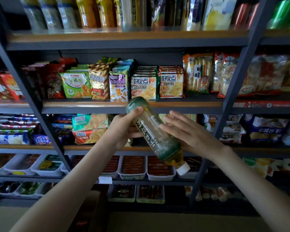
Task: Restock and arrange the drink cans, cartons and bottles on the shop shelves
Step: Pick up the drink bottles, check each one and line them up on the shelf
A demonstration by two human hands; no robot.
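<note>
Head view: before the snack shelves (90, 104), a drink bottle (156, 131) midair?
— Yes. The left hand (124, 129) grips its base; the right hand (191, 133) lies straight-fingered against its side. Its cap (183, 168) points down, so I'd turn it upright before shelving.

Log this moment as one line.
left hand: grips green-label bottle near base | right hand: straight fingers against bottle | bottle: tilted, white cap down | placement: not yet shelved
</note>
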